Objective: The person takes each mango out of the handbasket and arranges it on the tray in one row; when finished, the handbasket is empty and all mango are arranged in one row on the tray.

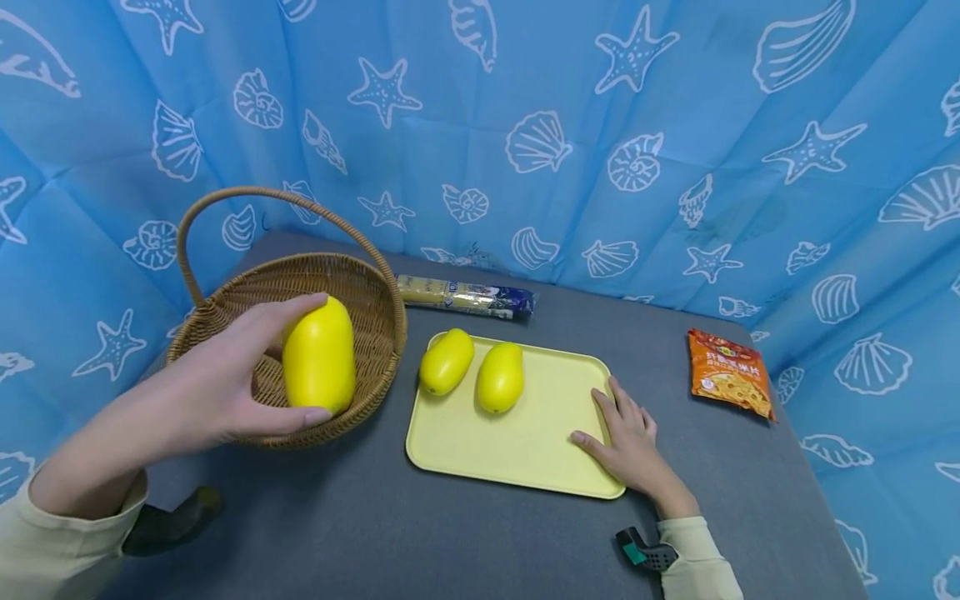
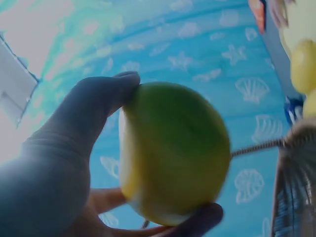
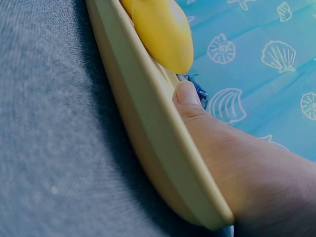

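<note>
My left hand [image 1: 243,367] grips a smooth yellow mango [image 1: 320,354], held up over the wicker basket [image 1: 375,312]. Thumb and fingers press on opposite sides of it; in the left wrist view the mango [image 2: 177,153] shows a green end. My right hand [image 1: 626,437] rests on the right edge of a pale yellow tray [image 1: 525,458], fingers spread over its rim. Two more yellow mangoes lie on the tray, one at its upper left corner [image 1: 447,362] and one beside it [image 1: 500,377]. How much of the basket's inside is bare cannot be told behind the hand.
A long clear packet with a blue end [image 1: 465,297] lies behind the tray, beside the basket. An orange snack bag [image 1: 731,372] sits at the right of the grey table [image 1: 450,542]. A blue shell-patterned curtain [image 1: 465,125] hangs along the back and sides. The basket's tall handle [image 1: 330,212] arches upward.
</note>
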The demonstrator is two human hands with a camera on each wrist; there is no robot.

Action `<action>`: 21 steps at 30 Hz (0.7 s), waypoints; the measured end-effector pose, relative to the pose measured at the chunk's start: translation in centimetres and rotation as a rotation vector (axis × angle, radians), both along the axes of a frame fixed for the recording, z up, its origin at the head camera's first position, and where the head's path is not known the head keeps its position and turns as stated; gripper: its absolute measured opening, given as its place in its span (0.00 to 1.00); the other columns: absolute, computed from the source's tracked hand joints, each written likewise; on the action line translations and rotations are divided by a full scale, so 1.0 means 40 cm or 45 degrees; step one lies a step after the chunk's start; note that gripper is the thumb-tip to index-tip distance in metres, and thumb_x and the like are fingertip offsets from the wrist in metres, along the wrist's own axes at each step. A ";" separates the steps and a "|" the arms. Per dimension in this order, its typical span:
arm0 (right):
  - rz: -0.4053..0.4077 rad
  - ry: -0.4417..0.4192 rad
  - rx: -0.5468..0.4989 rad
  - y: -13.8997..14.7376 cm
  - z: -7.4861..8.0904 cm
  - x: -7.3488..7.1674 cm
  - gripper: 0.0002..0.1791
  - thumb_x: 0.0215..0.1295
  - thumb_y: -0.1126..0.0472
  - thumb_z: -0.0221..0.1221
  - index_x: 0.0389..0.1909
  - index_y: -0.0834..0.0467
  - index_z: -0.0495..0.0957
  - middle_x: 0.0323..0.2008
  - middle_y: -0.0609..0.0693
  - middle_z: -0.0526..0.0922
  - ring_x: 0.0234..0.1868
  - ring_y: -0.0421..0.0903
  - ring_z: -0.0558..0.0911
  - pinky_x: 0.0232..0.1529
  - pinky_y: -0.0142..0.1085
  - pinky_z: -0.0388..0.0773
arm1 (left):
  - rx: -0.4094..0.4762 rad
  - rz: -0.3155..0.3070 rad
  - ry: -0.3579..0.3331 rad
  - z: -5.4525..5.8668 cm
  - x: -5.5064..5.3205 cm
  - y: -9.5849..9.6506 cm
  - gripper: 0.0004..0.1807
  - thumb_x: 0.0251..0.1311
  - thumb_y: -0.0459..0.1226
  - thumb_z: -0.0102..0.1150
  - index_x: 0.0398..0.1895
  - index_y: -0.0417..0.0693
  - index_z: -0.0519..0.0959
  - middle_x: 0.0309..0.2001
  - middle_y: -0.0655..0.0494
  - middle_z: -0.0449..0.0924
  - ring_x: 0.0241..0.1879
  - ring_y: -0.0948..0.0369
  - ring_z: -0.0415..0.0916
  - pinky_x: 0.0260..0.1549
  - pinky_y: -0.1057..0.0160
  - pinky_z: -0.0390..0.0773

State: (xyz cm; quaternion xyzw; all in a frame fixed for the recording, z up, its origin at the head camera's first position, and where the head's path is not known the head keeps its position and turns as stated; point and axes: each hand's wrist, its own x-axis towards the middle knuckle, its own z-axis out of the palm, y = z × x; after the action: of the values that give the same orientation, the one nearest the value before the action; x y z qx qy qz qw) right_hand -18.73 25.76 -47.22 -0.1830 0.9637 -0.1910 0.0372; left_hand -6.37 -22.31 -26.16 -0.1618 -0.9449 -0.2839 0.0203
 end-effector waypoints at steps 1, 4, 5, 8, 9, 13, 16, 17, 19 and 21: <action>-0.002 -0.001 0.001 0.000 0.000 0.000 0.47 0.62 0.34 0.55 0.73 0.57 0.53 0.75 0.62 0.41 0.72 0.65 0.47 0.63 0.65 0.38 | 0.019 -0.018 0.025 -0.001 0.005 0.009 0.55 0.47 0.55 0.71 0.75 0.57 0.49 0.62 0.49 0.63 0.50 0.56 0.68 0.43 0.51 0.76; -0.003 0.009 0.002 -0.001 -0.001 0.002 0.47 0.62 0.34 0.55 0.73 0.57 0.53 0.75 0.62 0.41 0.72 0.65 0.47 0.63 0.65 0.38 | 0.113 -0.086 0.058 -0.008 0.014 0.034 0.58 0.45 0.49 0.75 0.75 0.62 0.47 0.65 0.52 0.59 0.49 0.58 0.67 0.38 0.59 0.78; -0.002 0.014 0.001 -0.001 -0.002 0.003 0.47 0.62 0.34 0.55 0.73 0.58 0.54 0.75 0.62 0.42 0.71 0.66 0.48 0.62 0.65 0.39 | 0.151 -0.116 0.065 -0.013 0.015 0.042 0.59 0.44 0.47 0.76 0.75 0.64 0.46 0.66 0.53 0.57 0.49 0.59 0.67 0.36 0.61 0.78; 0.004 0.033 -0.010 -0.002 -0.003 0.003 0.47 0.62 0.35 0.56 0.72 0.58 0.54 0.74 0.63 0.43 0.71 0.66 0.48 0.62 0.66 0.39 | 0.279 -0.214 0.056 -0.031 0.015 0.065 0.59 0.43 0.42 0.76 0.74 0.66 0.46 0.70 0.54 0.50 0.50 0.58 0.65 0.32 0.65 0.78; 0.006 0.037 -0.013 -0.002 -0.004 0.003 0.46 0.62 0.35 0.56 0.72 0.59 0.54 0.74 0.63 0.43 0.71 0.66 0.48 0.62 0.66 0.40 | 0.308 -0.242 0.056 -0.039 0.013 0.073 0.58 0.43 0.41 0.76 0.74 0.66 0.47 0.71 0.53 0.48 0.51 0.57 0.65 0.33 0.64 0.78; 0.011 0.029 -0.009 -0.002 -0.006 0.001 0.47 0.62 0.35 0.55 0.73 0.58 0.54 0.75 0.62 0.41 0.72 0.65 0.47 0.63 0.65 0.39 | 0.430 -0.300 0.000 -0.072 0.006 0.109 0.53 0.46 0.40 0.73 0.72 0.67 0.51 0.73 0.54 0.43 0.57 0.53 0.63 0.39 0.58 0.79; 0.013 0.021 -0.003 0.001 -0.009 -0.001 0.47 0.62 0.34 0.55 0.73 0.57 0.53 0.75 0.61 0.40 0.72 0.64 0.47 0.63 0.64 0.38 | 0.628 -0.341 -0.164 -0.092 -0.003 0.144 0.51 0.48 0.39 0.71 0.72 0.69 0.49 0.72 0.53 0.46 0.58 0.50 0.65 0.46 0.51 0.77; 0.016 0.023 -0.003 0.002 -0.010 -0.001 0.47 0.62 0.34 0.55 0.73 0.57 0.53 0.75 0.61 0.40 0.72 0.64 0.47 0.63 0.64 0.38 | 0.730 -0.370 -0.232 -0.098 -0.008 0.157 0.51 0.49 0.38 0.70 0.72 0.68 0.48 0.72 0.53 0.46 0.60 0.49 0.65 0.49 0.50 0.76; 0.017 0.033 -0.015 0.003 -0.011 -0.001 0.47 0.62 0.35 0.56 0.73 0.57 0.53 0.75 0.61 0.41 0.72 0.64 0.47 0.63 0.64 0.39 | 0.960 -0.418 -0.384 -0.110 -0.017 0.183 0.52 0.50 0.35 0.68 0.72 0.67 0.45 0.72 0.53 0.46 0.63 0.48 0.63 0.53 0.49 0.73; 0.021 0.050 -0.022 0.004 -0.011 -0.002 0.46 0.62 0.36 0.56 0.73 0.57 0.54 0.75 0.62 0.42 0.72 0.65 0.48 0.62 0.64 0.39 | 1.187 -0.467 -0.533 -0.123 -0.029 0.210 0.52 0.52 0.32 0.67 0.72 0.66 0.43 0.72 0.53 0.43 0.66 0.47 0.59 0.57 0.48 0.71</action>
State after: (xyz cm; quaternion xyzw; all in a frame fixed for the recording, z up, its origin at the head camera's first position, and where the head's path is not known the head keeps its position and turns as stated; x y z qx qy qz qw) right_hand -18.80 25.90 -47.66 -0.1949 0.9610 -0.1951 0.0182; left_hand -7.52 -13.91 -31.07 -0.2380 -0.6589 -0.6980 -0.1485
